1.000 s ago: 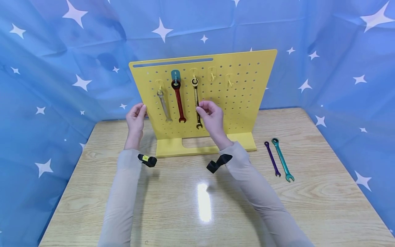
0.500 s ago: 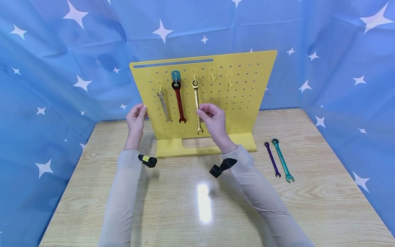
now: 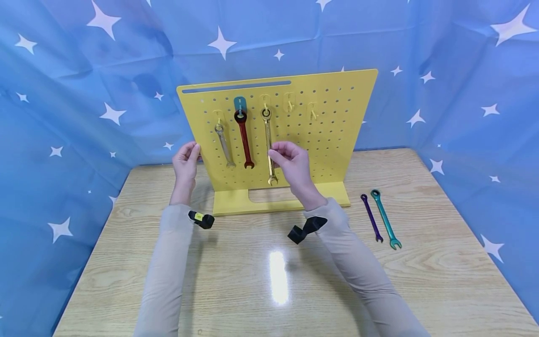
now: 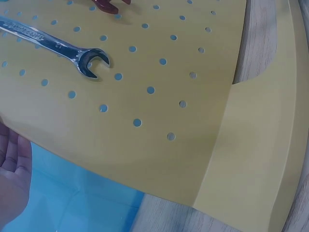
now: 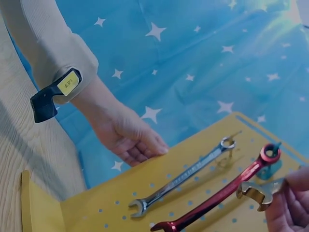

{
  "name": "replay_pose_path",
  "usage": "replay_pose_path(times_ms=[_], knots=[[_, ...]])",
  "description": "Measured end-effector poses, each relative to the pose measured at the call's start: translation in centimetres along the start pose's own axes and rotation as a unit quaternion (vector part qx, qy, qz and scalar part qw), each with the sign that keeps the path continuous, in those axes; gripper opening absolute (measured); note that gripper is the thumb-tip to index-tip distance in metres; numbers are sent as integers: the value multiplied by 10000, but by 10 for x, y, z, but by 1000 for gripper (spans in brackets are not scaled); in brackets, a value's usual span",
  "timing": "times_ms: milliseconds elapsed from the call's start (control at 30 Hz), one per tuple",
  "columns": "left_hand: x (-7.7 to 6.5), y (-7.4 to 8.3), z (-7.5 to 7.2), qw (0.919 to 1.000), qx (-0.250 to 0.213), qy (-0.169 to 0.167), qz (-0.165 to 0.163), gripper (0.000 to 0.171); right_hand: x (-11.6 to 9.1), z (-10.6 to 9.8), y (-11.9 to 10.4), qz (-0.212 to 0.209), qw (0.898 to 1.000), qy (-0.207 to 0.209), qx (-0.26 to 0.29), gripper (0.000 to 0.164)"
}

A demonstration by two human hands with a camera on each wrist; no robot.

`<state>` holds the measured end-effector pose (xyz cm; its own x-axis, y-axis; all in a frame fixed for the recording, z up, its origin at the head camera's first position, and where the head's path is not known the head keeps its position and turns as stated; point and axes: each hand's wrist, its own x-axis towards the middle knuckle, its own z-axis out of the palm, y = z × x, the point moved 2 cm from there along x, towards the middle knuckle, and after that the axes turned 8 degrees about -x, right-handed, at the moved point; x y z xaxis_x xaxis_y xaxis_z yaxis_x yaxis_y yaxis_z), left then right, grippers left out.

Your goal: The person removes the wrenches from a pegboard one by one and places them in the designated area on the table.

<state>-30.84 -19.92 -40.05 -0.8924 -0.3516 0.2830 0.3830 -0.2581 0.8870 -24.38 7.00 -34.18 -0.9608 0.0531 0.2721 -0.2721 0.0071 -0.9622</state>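
Note:
My right hand pinches a gold combination wrench by its shaft between thumb and fingers. The wrench's ring end is right at a yellow hook on the yellow pegboard, its open end pointing down. In the right wrist view the gold open end stands out in front of the board. My left hand grips the board's left edge, thumb in front. Beside the gold wrench hang a red wrench on a teal hook and a silver wrench on a yellow hook.
Two yellow hooks to the right hold nothing. A purple wrench and a teal wrench lie on the wooden table, right of the board's base. A blue star-patterned curtain stands behind the board.
The gold wrench's lower end has swung slightly down and outward, and its shaft looks brighter. My right hand has shifted a little right and down with it. My left hand stays at the board's edge.

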Motion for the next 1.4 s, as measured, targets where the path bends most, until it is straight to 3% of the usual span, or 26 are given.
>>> replay_pose_path(times_ms=[1400], knots=[[0,0,0,9999,-20,-30,-103,16,-4,-2,-17,181,9996,-145,166,5]])
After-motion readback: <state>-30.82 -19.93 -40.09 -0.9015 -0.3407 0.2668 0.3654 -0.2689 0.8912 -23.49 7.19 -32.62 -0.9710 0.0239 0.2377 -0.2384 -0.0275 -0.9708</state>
